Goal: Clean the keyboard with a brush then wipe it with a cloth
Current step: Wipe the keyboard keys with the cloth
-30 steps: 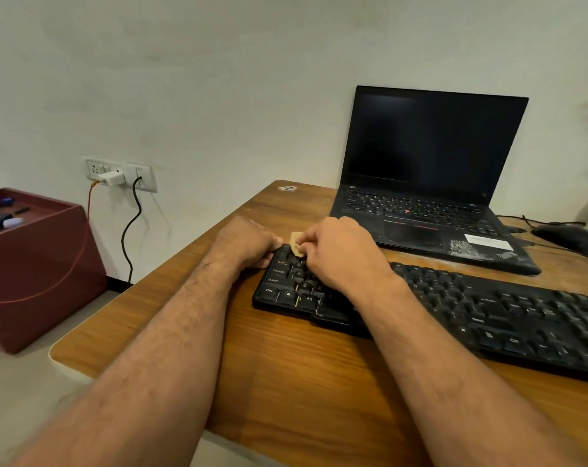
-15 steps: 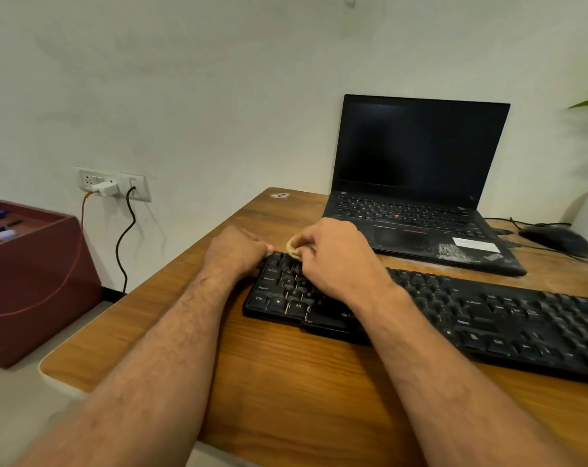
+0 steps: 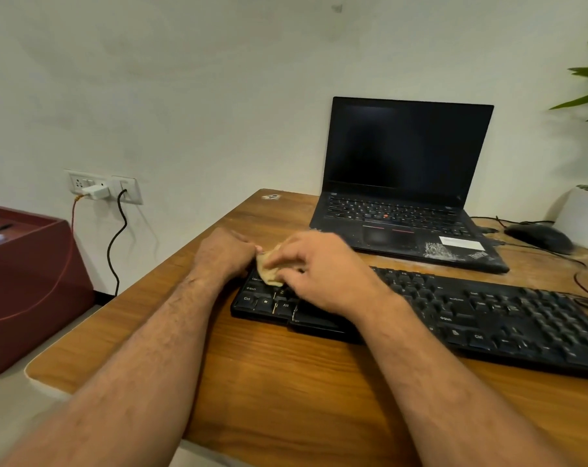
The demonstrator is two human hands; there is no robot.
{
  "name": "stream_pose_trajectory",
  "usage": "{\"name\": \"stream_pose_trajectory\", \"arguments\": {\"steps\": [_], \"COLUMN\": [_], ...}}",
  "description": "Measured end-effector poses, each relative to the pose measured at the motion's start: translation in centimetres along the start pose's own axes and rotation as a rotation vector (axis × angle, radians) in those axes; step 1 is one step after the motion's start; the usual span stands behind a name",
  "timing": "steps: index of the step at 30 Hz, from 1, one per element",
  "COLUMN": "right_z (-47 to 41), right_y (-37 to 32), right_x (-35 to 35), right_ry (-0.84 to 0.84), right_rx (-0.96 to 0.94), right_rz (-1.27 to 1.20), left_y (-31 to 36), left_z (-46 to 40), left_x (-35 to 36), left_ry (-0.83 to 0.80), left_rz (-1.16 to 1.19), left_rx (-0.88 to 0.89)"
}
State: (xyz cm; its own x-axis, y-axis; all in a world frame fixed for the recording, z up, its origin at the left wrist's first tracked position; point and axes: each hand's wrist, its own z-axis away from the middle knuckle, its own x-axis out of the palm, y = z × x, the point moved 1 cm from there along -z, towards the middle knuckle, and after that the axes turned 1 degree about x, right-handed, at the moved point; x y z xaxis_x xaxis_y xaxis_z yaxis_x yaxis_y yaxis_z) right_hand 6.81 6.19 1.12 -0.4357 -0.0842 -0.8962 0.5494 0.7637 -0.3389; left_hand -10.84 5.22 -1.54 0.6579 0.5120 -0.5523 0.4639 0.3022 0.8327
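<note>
Now more unfolded than a second ago, small beige cloth (image 3: 269,268) under right grip (image 3: 314,271), pressed on black keyboard's (image 3: 454,311) left end; left grip (image 3: 227,252) steadying. Risks snagging keycaps.

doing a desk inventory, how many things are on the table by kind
keyboards: 1, the black keyboard
laptops: 1, the laptop
mice: 1, the mouse
cloths: 1, the cloth under the right hand, left hand beside it
plant pots: 1, the white pot
total: 5
</note>
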Motion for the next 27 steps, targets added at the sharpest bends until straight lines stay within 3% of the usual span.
{"name": "stream_pose_trajectory", "arguments": {"steps": [7,9,12,20,24,27], "right_z": [-2.1,-1.5,-0.4,-1.6,-0.2,-0.7], "right_y": [1.3,1.3,0.4,1.7,1.0,1.6], "right_x": [1.3,0.7,0.5,0.6,0.0,0.7], "right_ry": [0.242,0.196,-0.027,0.186,0.011,0.06], "right_rx": [0.229,0.144,0.029,0.275,0.114,0.171], "right_rz": [0.206,0.114,-0.009,0.164,0.008,0.08], "left_y": [0.1,0.1,0.0,0.0,0.0,-0.1], "left_z": [0.5,0.4,0.1,0.3,0.3,0.3], "left_x": [0.1,0.1,0.0,0.3,0.2,0.2], "left_ry": [-0.016,-0.008,0.005,-0.024,0.0,-0.005], "left_rz": [-0.025,-0.039,-0.058,-0.058,-0.051,-0.038], "left_rx": [0.017,0.016,0.018,0.011,0.003,-0.002]}}
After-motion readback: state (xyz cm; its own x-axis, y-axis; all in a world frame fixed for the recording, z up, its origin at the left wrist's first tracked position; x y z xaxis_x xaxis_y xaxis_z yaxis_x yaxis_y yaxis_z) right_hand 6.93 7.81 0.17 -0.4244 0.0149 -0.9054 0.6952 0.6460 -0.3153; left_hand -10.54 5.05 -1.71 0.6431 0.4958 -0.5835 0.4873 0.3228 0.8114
